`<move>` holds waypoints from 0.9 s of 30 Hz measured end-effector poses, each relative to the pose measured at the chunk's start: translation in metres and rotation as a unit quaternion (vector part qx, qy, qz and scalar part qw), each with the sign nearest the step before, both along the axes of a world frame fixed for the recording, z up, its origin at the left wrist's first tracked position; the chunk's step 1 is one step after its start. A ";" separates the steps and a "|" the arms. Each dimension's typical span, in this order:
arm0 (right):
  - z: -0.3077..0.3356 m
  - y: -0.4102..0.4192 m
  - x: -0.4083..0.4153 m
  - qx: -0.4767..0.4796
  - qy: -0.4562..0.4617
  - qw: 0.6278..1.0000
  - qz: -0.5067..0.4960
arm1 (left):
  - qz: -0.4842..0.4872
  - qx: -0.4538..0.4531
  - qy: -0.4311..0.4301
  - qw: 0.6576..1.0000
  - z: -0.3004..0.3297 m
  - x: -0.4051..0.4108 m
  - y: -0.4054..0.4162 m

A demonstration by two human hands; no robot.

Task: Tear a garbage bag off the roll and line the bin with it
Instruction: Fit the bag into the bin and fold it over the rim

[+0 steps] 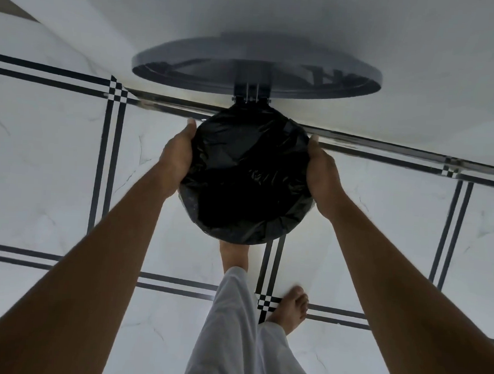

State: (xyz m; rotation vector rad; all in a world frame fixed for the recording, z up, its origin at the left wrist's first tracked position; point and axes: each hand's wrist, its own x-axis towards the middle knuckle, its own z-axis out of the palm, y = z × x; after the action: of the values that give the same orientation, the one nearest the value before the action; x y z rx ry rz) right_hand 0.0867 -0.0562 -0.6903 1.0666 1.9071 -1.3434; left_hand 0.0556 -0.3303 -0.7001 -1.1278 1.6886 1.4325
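A round pedal bin stands on the floor against the wall, seen from straight above. A black garbage bag [246,181] fills its mouth and is folded over the rim all around. The bin's grey lid [190,57] stands raised on its hinge, leaning at the wall. My left hand [176,161] grips the bag-covered rim on the left side, and my right hand [323,175] grips it on the right side. The bin's body is hidden under the bag. No roll is in view.
One bare foot [233,256] sits at the bin's base, where the pedal would be; the other foot [290,308] stands behind on the white tiled floor [53,160] with black lines. A white wall [422,38] runs behind the bin. White trouser legs [231,330] hang below.
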 end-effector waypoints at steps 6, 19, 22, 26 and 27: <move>-0.012 0.003 -0.023 0.036 -0.015 0.999 -0.023 | -0.055 -0.112 0.002 0.992 -0.005 -0.019 -0.010; -0.017 -0.005 -0.046 0.071 0.015 0.990 0.119 | -0.162 -0.071 0.015 0.984 -0.004 -0.049 0.006; -0.012 -0.010 -0.037 0.121 0.133 0.977 0.114 | -0.165 -0.206 0.144 0.954 0.014 -0.042 0.017; -0.004 -0.020 -0.032 0.127 0.141 0.968 0.161 | -0.199 -0.173 0.122 0.957 0.019 -0.027 0.030; -0.005 -0.022 -0.032 0.136 0.128 0.966 0.177 | -0.205 -0.168 0.095 0.960 0.017 -0.027 0.030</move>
State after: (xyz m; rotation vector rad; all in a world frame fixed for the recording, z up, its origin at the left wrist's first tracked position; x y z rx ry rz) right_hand 0.0550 -0.0786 -0.6951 0.6459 2.3934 -1.0766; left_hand 0.0289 -0.3005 -0.6833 -0.7551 2.2089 1.0421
